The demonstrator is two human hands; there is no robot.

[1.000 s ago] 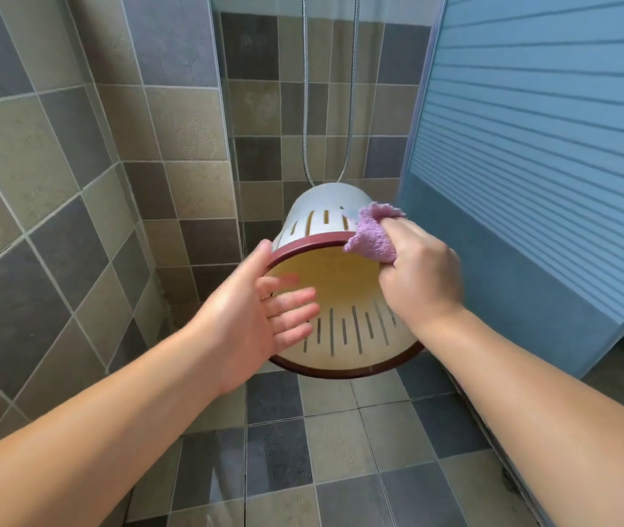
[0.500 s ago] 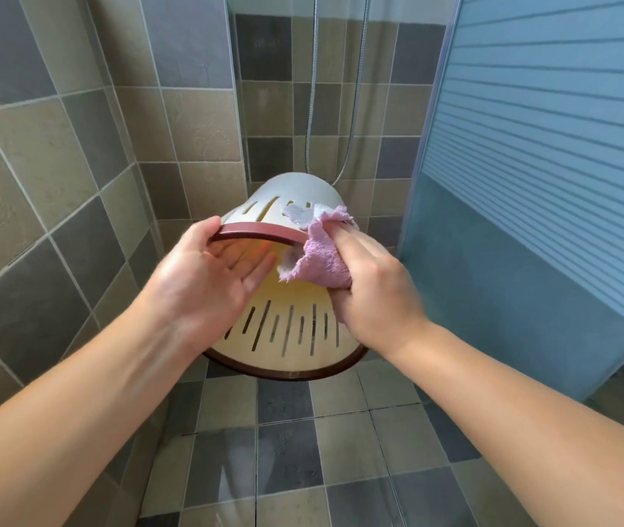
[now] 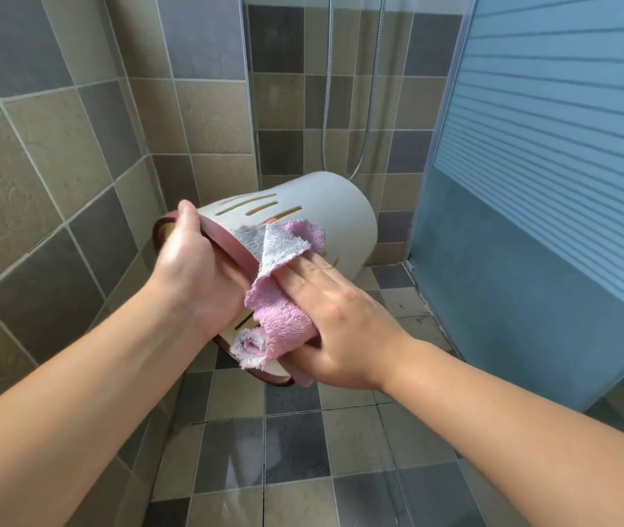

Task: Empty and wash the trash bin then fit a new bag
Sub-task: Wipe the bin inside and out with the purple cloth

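A cream trash bin (image 3: 337, 218) with slotted sides and a dark red rim is held in the air on its side, its base pointing away to the right. My left hand (image 3: 192, 275) grips the rim, fingers inside the mouth, which is mostly hidden. My right hand (image 3: 337, 317) presses a pink and grey cloth (image 3: 280, 298) against the bin's outer wall near the rim, fingers straight over the cloth and thumb under it.
Tiled walls close in on the left and behind. A shower hose (image 3: 369, 108) hangs down the back wall. A frosted blue glass door (image 3: 554, 184) stands on the right. The wet tiled floor (image 3: 295, 450) lies below.
The bin has turned from facing me with its mouth open to lying sideways. My right hand moved the cloth from the rim's top inside edge onto the outer wall.
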